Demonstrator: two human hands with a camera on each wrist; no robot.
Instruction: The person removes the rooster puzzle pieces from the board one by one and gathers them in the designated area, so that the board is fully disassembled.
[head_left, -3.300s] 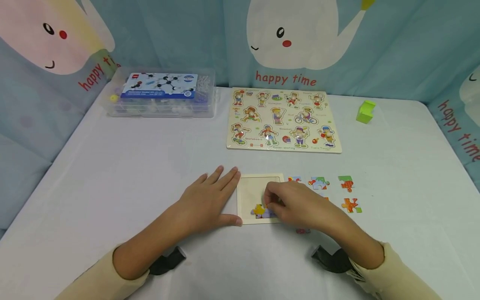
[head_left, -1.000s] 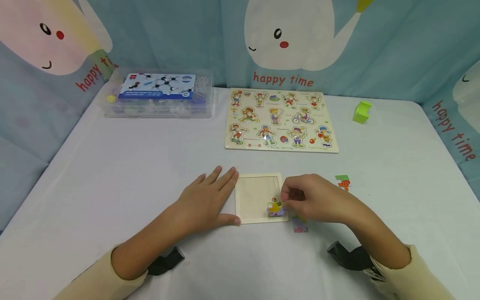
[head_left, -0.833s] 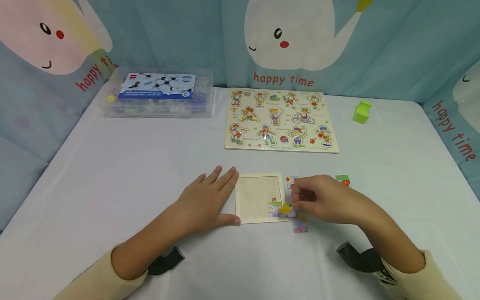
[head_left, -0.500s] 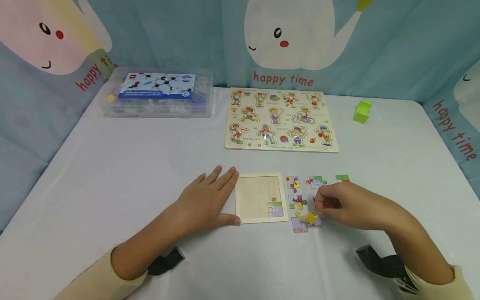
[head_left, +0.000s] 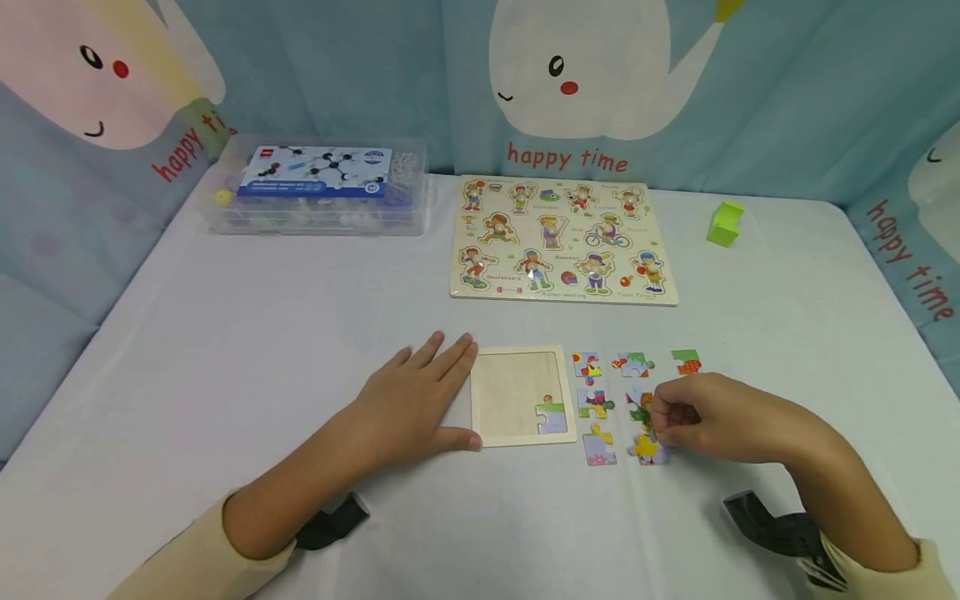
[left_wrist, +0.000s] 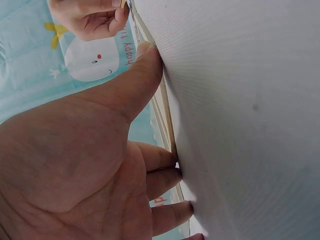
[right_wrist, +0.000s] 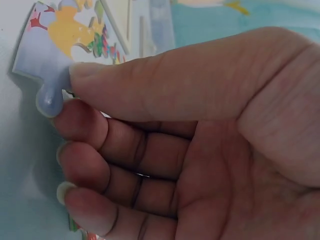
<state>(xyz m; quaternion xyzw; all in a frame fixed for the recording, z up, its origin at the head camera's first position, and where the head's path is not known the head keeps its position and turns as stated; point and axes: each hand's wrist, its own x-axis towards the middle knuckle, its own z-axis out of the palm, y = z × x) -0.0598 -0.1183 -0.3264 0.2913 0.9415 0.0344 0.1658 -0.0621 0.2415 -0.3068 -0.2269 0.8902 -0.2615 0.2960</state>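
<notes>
My left hand (head_left: 416, 408) lies with fingers and thumb extended against the left edge of a small wooden puzzle tray (head_left: 480, 392). One green-and-lilac puzzle piece (head_left: 552, 419) sits in the tray's lower right corner. To the right of the tray, my right hand (head_left: 720, 421) pinches a puzzle piece with a yellow chick (head_left: 647, 450) between thumb and index finger. In the right wrist view the chick piece (right_wrist: 35, 62) is tilted, its lilac knob by my thumb. Other loose puzzle pieces lie around it, among them a rooster piece (head_left: 587, 365) and a flower piece (head_left: 600, 450).
Further back lies a wooden board with sports figures (head_left: 562, 242). A clear plastic box (head_left: 315, 217) with a blue label stands at the back left, a bright green block (head_left: 725, 223) at the back right. A printed curtain (head_left: 360, 67) hangs behind the table.
My right hand has carried the chick piece out of the tray, rightward, down among the loose pieces. The green-and-lilac piece stays in the corner. My left hand keeps its place.
</notes>
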